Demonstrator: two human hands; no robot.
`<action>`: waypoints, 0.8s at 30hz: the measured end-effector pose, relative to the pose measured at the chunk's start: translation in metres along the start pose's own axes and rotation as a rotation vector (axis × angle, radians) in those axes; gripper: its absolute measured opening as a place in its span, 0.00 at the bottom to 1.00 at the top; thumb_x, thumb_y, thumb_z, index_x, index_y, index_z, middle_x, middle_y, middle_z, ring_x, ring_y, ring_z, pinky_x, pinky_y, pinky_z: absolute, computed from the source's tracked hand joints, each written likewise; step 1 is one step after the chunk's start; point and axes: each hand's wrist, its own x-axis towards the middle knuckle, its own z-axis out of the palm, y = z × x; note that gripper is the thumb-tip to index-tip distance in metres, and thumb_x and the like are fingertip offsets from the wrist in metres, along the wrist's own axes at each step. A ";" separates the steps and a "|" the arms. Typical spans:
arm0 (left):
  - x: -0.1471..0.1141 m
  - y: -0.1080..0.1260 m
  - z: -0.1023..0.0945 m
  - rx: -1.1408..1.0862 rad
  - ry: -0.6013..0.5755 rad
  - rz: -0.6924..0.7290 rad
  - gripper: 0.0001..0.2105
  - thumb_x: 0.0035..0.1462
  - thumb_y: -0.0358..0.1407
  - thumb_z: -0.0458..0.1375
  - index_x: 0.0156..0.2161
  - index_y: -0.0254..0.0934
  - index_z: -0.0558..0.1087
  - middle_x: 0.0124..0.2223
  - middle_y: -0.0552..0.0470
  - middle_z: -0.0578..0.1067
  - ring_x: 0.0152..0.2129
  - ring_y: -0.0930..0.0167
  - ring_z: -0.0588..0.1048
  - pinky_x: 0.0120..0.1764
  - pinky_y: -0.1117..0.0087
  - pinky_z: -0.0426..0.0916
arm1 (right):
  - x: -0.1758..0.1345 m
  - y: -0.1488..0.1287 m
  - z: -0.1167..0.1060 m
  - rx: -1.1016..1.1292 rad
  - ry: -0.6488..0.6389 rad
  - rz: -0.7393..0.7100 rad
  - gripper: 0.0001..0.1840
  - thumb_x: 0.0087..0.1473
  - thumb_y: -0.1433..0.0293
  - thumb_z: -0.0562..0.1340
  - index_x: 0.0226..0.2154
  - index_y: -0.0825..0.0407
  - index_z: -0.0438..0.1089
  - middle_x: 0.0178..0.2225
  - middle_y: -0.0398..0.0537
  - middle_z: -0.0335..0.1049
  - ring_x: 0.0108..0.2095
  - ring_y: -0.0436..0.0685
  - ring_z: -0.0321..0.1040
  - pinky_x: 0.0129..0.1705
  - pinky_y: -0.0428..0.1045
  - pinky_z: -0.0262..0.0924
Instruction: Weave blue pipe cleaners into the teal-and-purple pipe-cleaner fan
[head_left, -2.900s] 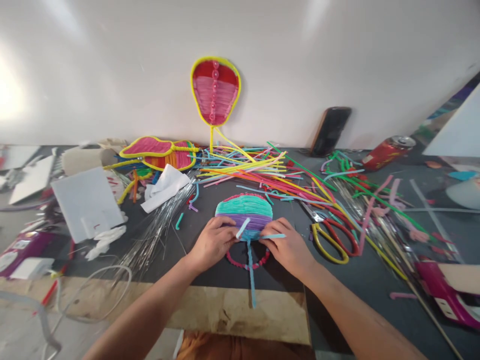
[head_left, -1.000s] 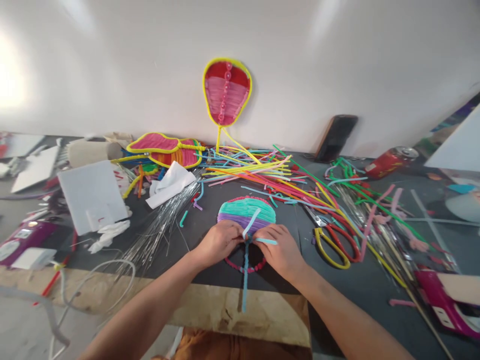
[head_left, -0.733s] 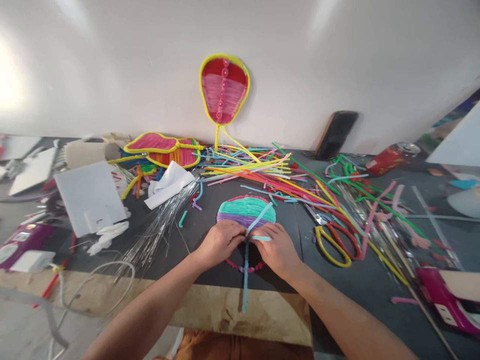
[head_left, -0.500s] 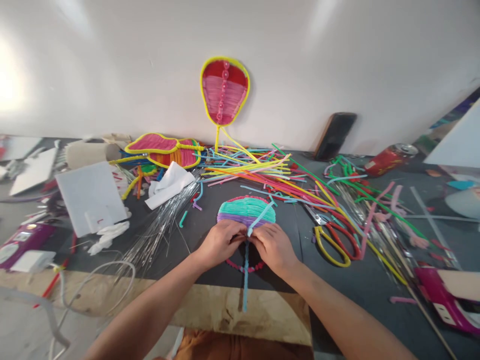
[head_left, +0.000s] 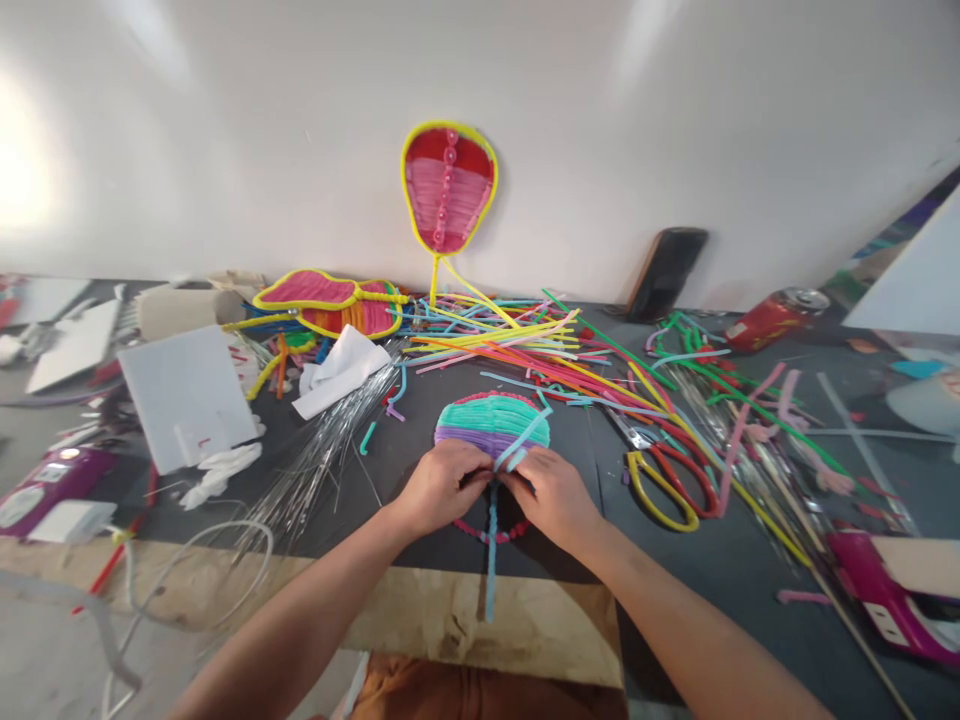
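Both my hands meet over a round pipe-cleaner piece (head_left: 493, 412) on the dark table, with turquoise rows at the top, purple below and a pink-red rim. My left hand (head_left: 448, 485) is pinched at the middle of the piece. Opposite it, my right hand (head_left: 556, 498) pinches at the same spot, fingertips nearly touching the left ones. A light blue pipe cleaner (head_left: 491, 580) runs between the fingertips, its lower end hanging toward the table edge and its upper part slanting to the right. The fingertips cover where it meets the purple rows.
Red-and-yellow-handled scissors (head_left: 667, 485) lie right of my hand. Behind are loose pipe cleaners (head_left: 517, 340) and a yellow-edged pink fan shape (head_left: 450, 190) against the wall. Thin wires (head_left: 322, 450) and a white card (head_left: 187, 398) lie left; a phone (head_left: 666, 273) and red can (head_left: 776, 320) stand right.
The upper part of the light blue pipe cleaner now shows a bend beside my right fingertips. My right hand has shifted slightly right; my left hand stays at nearly the same place.
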 end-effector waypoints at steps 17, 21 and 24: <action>0.000 0.000 -0.005 -0.091 -0.056 -0.048 0.05 0.54 0.27 0.54 0.31 0.37 0.71 0.32 0.52 0.77 0.33 0.70 0.75 0.40 0.70 0.68 | -0.002 0.003 0.000 0.120 -0.031 0.077 0.06 0.56 0.75 0.59 0.35 0.50 0.70 0.33 0.47 0.75 0.36 0.56 0.70 0.41 0.49 0.62; 0.001 0.000 -0.005 -0.085 -0.062 -0.057 0.05 0.55 0.28 0.54 0.30 0.37 0.71 0.31 0.53 0.76 0.31 0.71 0.74 0.38 0.71 0.67 | -0.003 0.005 -0.003 0.143 -0.106 0.030 0.09 0.55 0.78 0.58 0.37 0.50 0.69 0.35 0.48 0.74 0.39 0.56 0.70 0.43 0.51 0.62; 0.002 0.002 -0.005 -0.084 -0.066 -0.062 0.05 0.56 0.29 0.54 0.31 0.37 0.71 0.31 0.53 0.76 0.31 0.71 0.74 0.38 0.72 0.66 | -0.004 0.005 -0.004 0.127 -0.096 -0.008 0.09 0.55 0.79 0.57 0.36 0.51 0.69 0.34 0.48 0.74 0.39 0.56 0.69 0.44 0.52 0.63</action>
